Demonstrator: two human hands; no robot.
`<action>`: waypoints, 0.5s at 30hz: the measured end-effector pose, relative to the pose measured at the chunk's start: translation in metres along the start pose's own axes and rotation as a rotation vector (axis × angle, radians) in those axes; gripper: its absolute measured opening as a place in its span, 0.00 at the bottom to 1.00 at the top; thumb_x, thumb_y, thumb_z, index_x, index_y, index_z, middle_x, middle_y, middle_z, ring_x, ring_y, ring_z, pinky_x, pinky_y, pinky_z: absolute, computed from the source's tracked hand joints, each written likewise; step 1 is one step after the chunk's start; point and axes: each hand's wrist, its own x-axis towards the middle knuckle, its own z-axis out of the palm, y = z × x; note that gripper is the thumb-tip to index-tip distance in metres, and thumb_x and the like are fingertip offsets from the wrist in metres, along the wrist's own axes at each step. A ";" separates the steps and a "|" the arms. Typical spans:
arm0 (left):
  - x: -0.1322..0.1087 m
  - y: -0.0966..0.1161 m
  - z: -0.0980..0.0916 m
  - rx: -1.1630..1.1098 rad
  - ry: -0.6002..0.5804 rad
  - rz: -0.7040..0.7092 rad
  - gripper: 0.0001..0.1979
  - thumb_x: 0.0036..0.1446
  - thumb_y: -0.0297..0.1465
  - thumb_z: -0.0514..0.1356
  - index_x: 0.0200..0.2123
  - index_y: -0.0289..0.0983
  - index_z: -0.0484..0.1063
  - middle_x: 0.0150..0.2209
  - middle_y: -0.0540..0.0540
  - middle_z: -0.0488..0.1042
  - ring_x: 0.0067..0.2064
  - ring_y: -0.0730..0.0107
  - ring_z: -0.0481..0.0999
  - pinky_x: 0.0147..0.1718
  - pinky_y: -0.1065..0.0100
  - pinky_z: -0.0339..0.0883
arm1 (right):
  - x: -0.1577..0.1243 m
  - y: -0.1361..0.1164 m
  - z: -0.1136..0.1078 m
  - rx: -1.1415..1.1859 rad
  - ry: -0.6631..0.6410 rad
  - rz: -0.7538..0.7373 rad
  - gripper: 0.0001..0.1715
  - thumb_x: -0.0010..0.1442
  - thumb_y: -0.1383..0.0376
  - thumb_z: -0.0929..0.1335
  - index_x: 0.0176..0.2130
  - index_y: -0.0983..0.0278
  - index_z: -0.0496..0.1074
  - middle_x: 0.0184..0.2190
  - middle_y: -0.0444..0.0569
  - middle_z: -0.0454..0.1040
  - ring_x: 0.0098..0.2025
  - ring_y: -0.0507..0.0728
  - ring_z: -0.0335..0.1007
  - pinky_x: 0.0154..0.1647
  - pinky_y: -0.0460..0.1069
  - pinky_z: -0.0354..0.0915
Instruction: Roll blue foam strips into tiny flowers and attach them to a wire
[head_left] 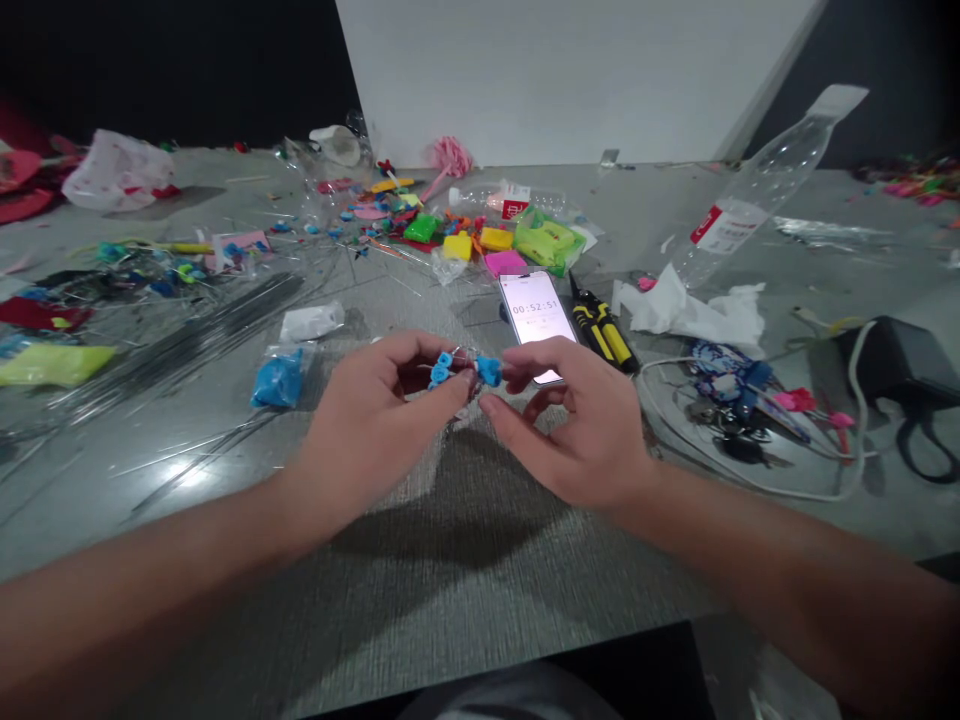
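Between thumb and fingers, my left hand point(379, 425) pinches a small blue clay craft piece point(441, 372) that looks like tiny flowers, with thin wire or clear strands about it. A second blue clay lump point(489, 371) of the same colour sits at the fingertips of my right hand point(574, 420). The right thumb and forefinger are curved around that lump with a gap below it; whether they press on it is hard to make out. Just beyond the hands lies a lit phone point(536, 310) showing a timer. A bag of blue clay point(277, 378) rests left of my left hand.
Yellow-and-black pliers point(604, 325) lie right of the phone. Bundled wires point(187, 350) spread across the left. Coloured clay packets point(547, 240) and a lying bottle point(510, 200) are at the back. A clear bottle point(750, 200), crumpled tissue point(697, 310), a white cable point(757, 488) and black adapter point(904, 360) occupy the right.
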 end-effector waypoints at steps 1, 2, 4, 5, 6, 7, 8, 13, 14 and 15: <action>0.000 -0.001 0.000 0.014 0.001 -0.002 0.10 0.57 0.37 0.70 0.40 0.40 0.80 0.34 0.49 0.81 0.36 0.65 0.77 0.35 0.67 0.69 | 0.000 0.000 0.001 -0.006 0.010 -0.036 0.15 0.60 0.65 0.73 0.48 0.63 0.73 0.39 0.51 0.77 0.38 0.55 0.74 0.29 0.47 0.74; 0.001 -0.002 0.000 0.014 -0.003 -0.010 0.10 0.57 0.37 0.70 0.40 0.40 0.79 0.34 0.49 0.80 0.36 0.65 0.77 0.35 0.67 0.69 | 0.000 0.001 0.001 -0.016 0.014 -0.073 0.15 0.60 0.66 0.73 0.48 0.63 0.73 0.39 0.51 0.77 0.38 0.55 0.74 0.29 0.47 0.74; 0.001 -0.004 0.001 -0.015 -0.030 -0.034 0.10 0.58 0.38 0.69 0.40 0.39 0.79 0.33 0.49 0.80 0.35 0.66 0.77 0.34 0.67 0.69 | 0.000 0.003 0.003 -0.042 0.002 -0.140 0.14 0.61 0.67 0.71 0.48 0.62 0.73 0.39 0.51 0.77 0.40 0.55 0.74 0.31 0.48 0.75; 0.002 -0.005 0.002 -0.039 -0.044 -0.044 0.10 0.58 0.38 0.69 0.40 0.39 0.79 0.33 0.50 0.79 0.34 0.67 0.77 0.35 0.67 0.70 | 0.001 0.004 0.004 -0.056 -0.005 -0.167 0.13 0.62 0.68 0.71 0.48 0.62 0.73 0.39 0.51 0.77 0.40 0.56 0.74 0.32 0.49 0.75; 0.002 -0.006 0.002 -0.061 -0.051 -0.051 0.10 0.58 0.37 0.68 0.41 0.39 0.79 0.33 0.50 0.79 0.34 0.67 0.77 0.35 0.67 0.70 | 0.001 0.005 0.004 -0.066 -0.008 -0.194 0.13 0.62 0.68 0.71 0.48 0.61 0.73 0.40 0.51 0.77 0.41 0.56 0.74 0.33 0.49 0.75; 0.002 -0.006 0.003 -0.075 -0.052 -0.059 0.10 0.58 0.37 0.69 0.41 0.40 0.79 0.33 0.50 0.79 0.35 0.67 0.77 0.35 0.67 0.70 | 0.002 0.006 0.005 -0.072 -0.008 -0.216 0.13 0.62 0.68 0.71 0.48 0.61 0.73 0.40 0.51 0.77 0.41 0.56 0.74 0.34 0.50 0.75; 0.002 -0.006 0.003 -0.082 -0.052 -0.065 0.09 0.58 0.37 0.69 0.41 0.40 0.79 0.33 0.51 0.79 0.35 0.67 0.78 0.35 0.67 0.70 | 0.002 0.007 0.005 -0.075 -0.009 -0.235 0.13 0.62 0.68 0.71 0.48 0.61 0.73 0.40 0.51 0.77 0.41 0.57 0.74 0.35 0.51 0.75; 0.003 -0.004 0.002 -0.078 -0.059 -0.074 0.07 0.59 0.33 0.68 0.39 0.38 0.79 0.34 0.49 0.79 0.35 0.70 0.76 0.34 0.71 0.69 | 0.002 0.010 0.005 -0.053 -0.033 -0.267 0.14 0.62 0.67 0.72 0.49 0.63 0.73 0.43 0.53 0.76 0.42 0.56 0.73 0.37 0.51 0.74; 0.004 -0.004 0.002 -0.094 -0.062 -0.064 0.06 0.59 0.33 0.68 0.39 0.37 0.79 0.34 0.49 0.79 0.35 0.71 0.76 0.33 0.72 0.69 | 0.001 0.010 0.004 -0.042 -0.045 -0.259 0.15 0.62 0.67 0.73 0.49 0.63 0.73 0.43 0.52 0.76 0.43 0.56 0.73 0.37 0.50 0.74; 0.005 -0.004 0.002 -0.129 -0.066 -0.056 0.06 0.59 0.32 0.68 0.39 0.37 0.79 0.34 0.49 0.79 0.35 0.72 0.75 0.33 0.73 0.69 | 0.001 0.010 0.004 -0.023 -0.058 -0.238 0.16 0.61 0.67 0.73 0.50 0.63 0.73 0.44 0.52 0.76 0.44 0.56 0.73 0.37 0.50 0.73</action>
